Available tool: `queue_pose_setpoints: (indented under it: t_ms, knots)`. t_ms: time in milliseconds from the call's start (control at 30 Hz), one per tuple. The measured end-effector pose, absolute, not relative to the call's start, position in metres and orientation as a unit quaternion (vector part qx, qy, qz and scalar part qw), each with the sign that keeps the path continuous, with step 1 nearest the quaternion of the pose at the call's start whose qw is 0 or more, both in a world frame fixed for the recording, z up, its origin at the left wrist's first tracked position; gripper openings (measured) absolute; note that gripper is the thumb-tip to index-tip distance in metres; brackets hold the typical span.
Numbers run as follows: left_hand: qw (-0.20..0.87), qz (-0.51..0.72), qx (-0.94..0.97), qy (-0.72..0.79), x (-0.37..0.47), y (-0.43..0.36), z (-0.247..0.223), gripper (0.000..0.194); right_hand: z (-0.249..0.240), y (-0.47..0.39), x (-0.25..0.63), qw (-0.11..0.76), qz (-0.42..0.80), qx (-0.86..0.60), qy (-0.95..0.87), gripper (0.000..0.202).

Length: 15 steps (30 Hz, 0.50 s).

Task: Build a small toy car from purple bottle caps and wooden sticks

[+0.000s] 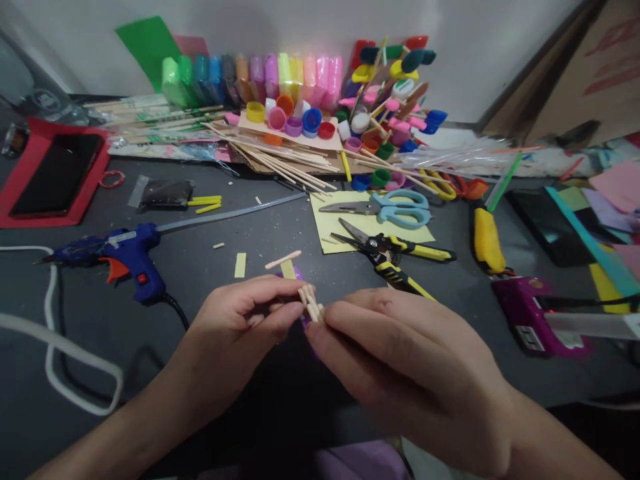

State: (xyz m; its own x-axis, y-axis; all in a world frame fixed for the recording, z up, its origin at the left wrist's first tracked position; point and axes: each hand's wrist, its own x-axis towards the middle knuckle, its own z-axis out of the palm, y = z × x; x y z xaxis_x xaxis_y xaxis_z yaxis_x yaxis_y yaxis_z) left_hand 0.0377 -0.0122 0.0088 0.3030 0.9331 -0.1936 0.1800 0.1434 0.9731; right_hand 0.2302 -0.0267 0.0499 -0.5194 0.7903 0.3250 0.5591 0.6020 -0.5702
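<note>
Several short wooden sticks [311,303] are bunched together between my two hands near the table's front edge. My left hand [250,320] pinches the bundle from the left with thumb and forefinger. From the other side, my right hand [400,353] grips it with thumb and fingertips. A purple thing [299,273] lies partly hidden behind my hands. Just beyond them are a short loose stick [283,260] and a small yellow paper strip [288,270]. Another pale yellow strip [241,265] lies farther left.
A blue glue gun [135,257] lies left. Scissors [400,208] and yellow-black pruning shears [385,250] lie beyond my right hand, partly over yellow paper [325,233]. At right are a yellow cutter [487,240] and a purple device [525,313]. Long sticks [285,160] and paint pots [277,119] stand behind.
</note>
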Motion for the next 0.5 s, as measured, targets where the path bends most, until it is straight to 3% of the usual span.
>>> queue_pose_setpoints:
  t_ms: [167, 500]
  knots:
    - [0.591, 0.351, 0.479, 0.546, 0.0450, -0.0101, 0.0086, 0.022, 0.0442, -0.0234, 0.2291, 0.293, 0.190, -0.378, -0.857, 0.010]
    - [0.586, 0.320, 0.520, 0.533, 0.0414, -0.0097, 0.0102, 0.016, 0.0495, -0.0174, 0.2333, 0.260, 0.250, -0.368, -0.857, 0.017]
